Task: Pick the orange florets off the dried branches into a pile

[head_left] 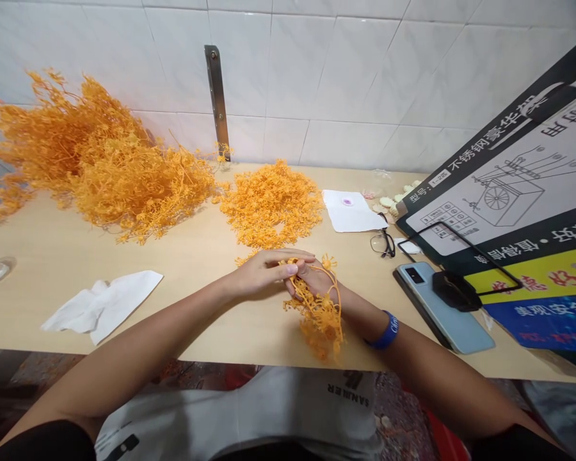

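My sprig: matt, rough. My wristband: smooth, rubber-looking. Table: smooth, wood-look; wall: glossy tile; bracket: metal; phone: smooth; tissue: matt, creased paper.

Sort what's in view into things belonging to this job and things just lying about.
Likely the job's:
orange sprigs at left hand and right hand
low orange pile
large orange heap

Seemingly just lying about:
blue phone
eyeglasses
white tissue
marked white sheet
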`<state>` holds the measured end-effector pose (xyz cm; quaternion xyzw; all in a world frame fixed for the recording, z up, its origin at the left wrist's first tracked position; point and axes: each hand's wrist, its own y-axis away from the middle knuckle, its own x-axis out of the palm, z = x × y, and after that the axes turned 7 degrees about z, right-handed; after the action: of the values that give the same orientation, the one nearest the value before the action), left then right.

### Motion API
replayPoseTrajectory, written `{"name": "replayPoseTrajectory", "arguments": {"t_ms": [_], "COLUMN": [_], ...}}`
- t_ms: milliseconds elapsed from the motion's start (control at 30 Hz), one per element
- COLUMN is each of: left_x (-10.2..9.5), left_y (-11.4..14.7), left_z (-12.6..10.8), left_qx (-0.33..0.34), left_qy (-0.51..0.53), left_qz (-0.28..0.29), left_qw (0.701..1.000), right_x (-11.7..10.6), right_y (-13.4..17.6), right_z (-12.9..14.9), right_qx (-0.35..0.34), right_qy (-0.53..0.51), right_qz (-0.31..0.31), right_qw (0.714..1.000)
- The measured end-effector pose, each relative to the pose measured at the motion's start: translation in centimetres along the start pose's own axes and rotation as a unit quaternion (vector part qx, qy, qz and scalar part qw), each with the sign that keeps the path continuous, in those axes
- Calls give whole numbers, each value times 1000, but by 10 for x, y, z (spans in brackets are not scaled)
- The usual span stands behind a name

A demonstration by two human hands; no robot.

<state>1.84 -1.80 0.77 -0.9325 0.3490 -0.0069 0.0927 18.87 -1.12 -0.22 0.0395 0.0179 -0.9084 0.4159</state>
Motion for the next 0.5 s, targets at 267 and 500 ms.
{"name": "replayPoseTrajectory", "arguments": {"t_ms": [267, 500], "left_x": [1, -2], "left_y": [-3, -3], "left_z": [2, 2], "left_qx": [-10, -44], "left_qy": [129, 147], "left_qz": [-45, -103], "left_qw": [991, 983], "right_x": [-4, -4], "right_y": [-3, 0], "right_z": [2, 11], "right_qx": [-72, -79], "right_qy": [132, 164], "right_qz": [26, 65], "right_qw": [988, 981]}}
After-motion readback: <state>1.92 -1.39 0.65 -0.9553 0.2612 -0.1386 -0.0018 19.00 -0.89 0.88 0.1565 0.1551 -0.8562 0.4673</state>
